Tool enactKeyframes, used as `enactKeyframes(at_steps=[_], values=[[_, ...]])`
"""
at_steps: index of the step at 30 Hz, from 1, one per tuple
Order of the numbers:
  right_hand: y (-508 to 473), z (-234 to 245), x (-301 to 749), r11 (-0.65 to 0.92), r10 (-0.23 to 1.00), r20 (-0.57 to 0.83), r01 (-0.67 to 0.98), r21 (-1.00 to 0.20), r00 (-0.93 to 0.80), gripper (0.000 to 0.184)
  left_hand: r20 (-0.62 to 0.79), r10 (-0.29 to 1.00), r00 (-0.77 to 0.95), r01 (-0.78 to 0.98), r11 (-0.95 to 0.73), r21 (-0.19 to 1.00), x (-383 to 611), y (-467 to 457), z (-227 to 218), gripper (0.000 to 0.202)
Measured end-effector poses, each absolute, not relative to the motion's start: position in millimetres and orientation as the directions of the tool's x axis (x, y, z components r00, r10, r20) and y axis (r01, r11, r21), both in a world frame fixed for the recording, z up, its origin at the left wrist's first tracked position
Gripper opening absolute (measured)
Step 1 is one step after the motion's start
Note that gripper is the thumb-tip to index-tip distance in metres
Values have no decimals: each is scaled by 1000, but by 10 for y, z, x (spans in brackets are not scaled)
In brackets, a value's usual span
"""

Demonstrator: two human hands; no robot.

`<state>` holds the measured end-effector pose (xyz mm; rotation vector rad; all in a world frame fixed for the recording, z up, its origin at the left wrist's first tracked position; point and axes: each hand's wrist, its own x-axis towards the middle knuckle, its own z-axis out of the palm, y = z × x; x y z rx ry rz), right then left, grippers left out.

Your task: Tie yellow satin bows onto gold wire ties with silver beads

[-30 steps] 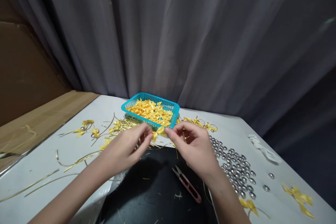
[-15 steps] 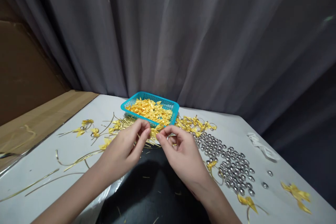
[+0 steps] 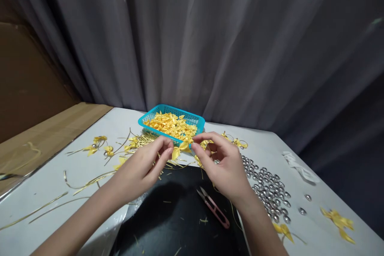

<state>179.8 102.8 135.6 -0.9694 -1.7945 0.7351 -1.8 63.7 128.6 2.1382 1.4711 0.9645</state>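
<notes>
Both my hands are raised over the front of the basket, a small yellow ribbon bow [image 3: 179, 150] between them. My left hand [image 3: 148, 163] pinches the bow's left end between thumb and bent fingers. At its right end are the thumb and index fingertip of my right hand [image 3: 224, 165], closed close together; the exact grip is partly hidden. Below my right hand, pink-handled thread snips [image 3: 215, 210] lie on a black surface [image 3: 168, 224], blades pointing away. Behind the hands, cut gold cords [image 3: 146, 140] lie heaped before the blue basket [image 3: 200, 121].
Yellow bows [image 3: 168, 125] fill the basket. Many silver beads [image 3: 271, 194] spread over the white table [image 3: 324, 200] at right, near a yellow ribbon piece [image 3: 339, 220] and a crumpled white strip [image 3: 300, 167]. Loose gold cords [image 3: 39, 211] lie left. Cardboard [image 3: 54, 122] borders the left; a grey curtain [image 3: 192, 40] hangs behind.
My right hand has moved right and slightly up, away from my left hand. The snips beneath it have come into view. My left hand has stayed almost in place.
</notes>
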Motion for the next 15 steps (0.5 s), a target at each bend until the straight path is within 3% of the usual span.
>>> enactKeyframes(at_steps=[5,15], values=[[1061,1330,1812,626,768,521,266,-733,-372,8,318,912,260,658,-408,633,-32,641,1287,20],[1046,1346,1827,598,778,450,297,-745,-439,11,310,892,328,693,-450,563,-50,656,1276,18]])
